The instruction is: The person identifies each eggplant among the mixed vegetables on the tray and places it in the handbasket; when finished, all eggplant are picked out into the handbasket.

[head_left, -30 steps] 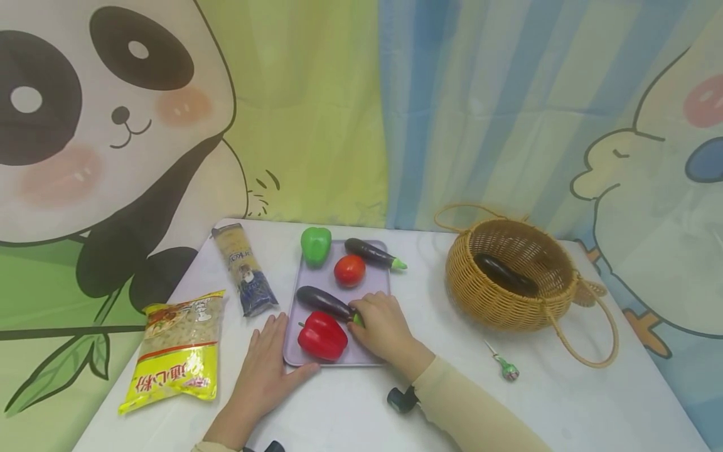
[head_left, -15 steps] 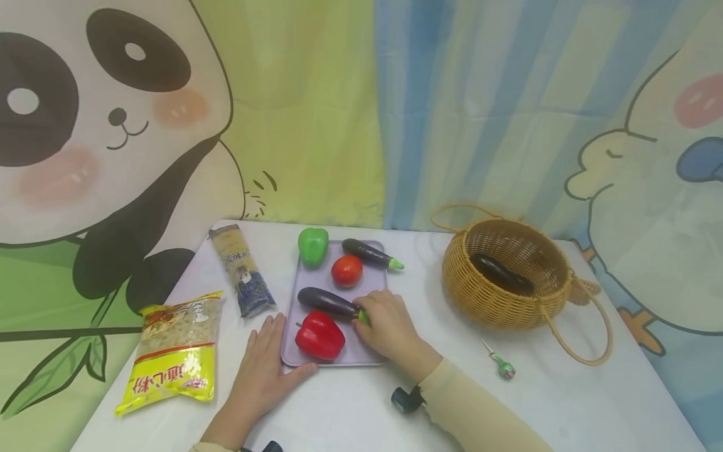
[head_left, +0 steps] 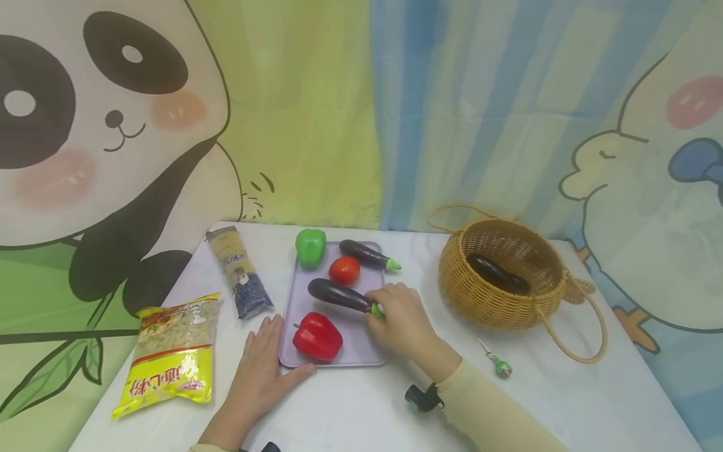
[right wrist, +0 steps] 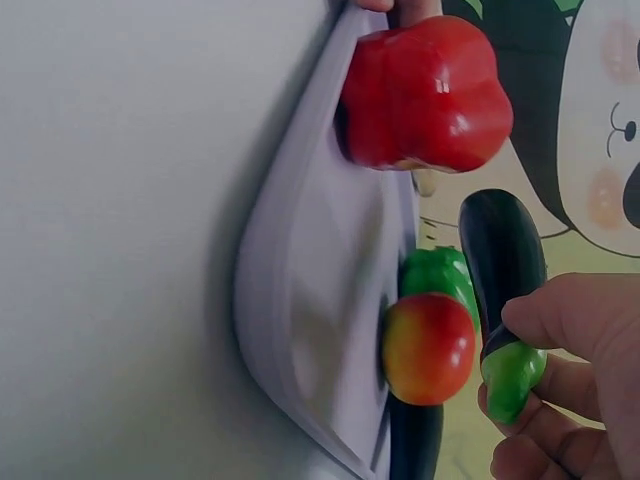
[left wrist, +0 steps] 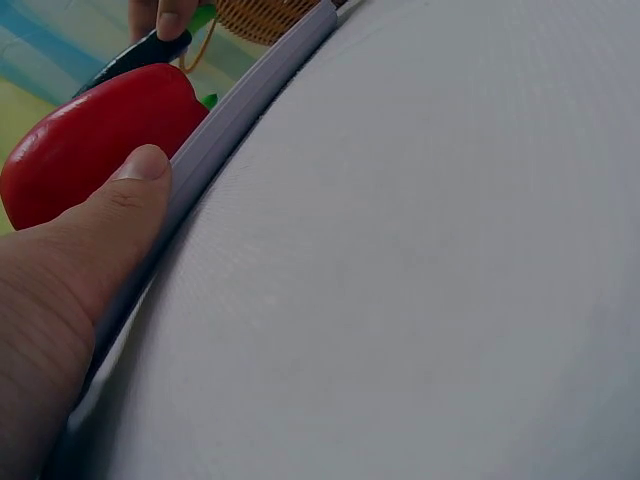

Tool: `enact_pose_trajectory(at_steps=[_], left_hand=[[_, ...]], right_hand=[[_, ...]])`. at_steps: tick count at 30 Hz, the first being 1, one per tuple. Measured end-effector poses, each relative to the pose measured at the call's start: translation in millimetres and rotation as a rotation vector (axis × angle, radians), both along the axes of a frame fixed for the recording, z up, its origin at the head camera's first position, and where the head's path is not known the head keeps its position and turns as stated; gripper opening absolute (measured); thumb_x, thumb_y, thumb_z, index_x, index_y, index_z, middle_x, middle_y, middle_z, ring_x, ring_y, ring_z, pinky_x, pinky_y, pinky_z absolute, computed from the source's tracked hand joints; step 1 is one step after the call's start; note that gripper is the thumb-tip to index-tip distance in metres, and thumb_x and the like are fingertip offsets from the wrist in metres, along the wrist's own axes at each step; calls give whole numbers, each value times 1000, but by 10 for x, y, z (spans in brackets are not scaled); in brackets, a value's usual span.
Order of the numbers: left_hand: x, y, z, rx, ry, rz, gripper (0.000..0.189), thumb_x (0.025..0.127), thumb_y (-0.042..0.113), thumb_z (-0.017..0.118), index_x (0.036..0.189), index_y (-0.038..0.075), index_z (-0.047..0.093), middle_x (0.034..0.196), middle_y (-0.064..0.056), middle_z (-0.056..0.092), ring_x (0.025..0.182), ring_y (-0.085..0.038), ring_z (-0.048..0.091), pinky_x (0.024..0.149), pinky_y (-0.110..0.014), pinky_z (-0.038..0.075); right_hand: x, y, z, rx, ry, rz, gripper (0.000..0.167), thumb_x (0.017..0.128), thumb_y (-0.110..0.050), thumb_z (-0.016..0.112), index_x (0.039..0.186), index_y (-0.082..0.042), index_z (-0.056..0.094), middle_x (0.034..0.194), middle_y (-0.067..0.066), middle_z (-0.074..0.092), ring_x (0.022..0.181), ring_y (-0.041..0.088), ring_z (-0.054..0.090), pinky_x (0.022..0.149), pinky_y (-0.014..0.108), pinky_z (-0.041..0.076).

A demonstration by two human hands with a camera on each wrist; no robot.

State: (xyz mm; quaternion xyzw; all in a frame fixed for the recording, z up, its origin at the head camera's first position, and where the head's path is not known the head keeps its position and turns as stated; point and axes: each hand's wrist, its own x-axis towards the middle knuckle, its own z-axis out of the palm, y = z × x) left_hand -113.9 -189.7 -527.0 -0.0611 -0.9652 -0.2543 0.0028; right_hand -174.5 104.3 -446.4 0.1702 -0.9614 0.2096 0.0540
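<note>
The right hand (head_left: 402, 319) is closing its thumb and fingertips round the green stem end of an eggplant (head_left: 340, 295), leaving the dark body free. From that pinch, the eggplant's long axis is running towards between nine and ten o'clock, blunt end farthest out, and in the right wrist view it is appearing to hang above the purple tray (head_left: 361, 344). A tomato (head_left: 344, 270) is sitting between ten and eleven o'clock of the fingers, and a red pepper (head_left: 317, 337) is lying near eight. The left hand (head_left: 261, 364), the farther one from the eggplant, is holding nothing; its fingers are lying straight by the tray's left edge, its thumb resting at the near rim. Well apart, towards two o'clock of the right hand, a wicker basket (head_left: 480, 306) is holding another eggplant (head_left: 497, 274).
</note>
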Motion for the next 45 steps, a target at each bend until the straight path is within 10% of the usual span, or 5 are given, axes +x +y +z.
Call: enact_pose_trajectory(at_steps=[45], left_hand=[[-3,-5,-16,-7,4,0,126,78,81,71,165,3,24,172,-20,29,162,-41,17,131,-63,16]], right_hand=[[46,633,352,-92,175,-103,29,87,-24,83,115,-18,76,110,1,78,104,26,66,92,47,45]])
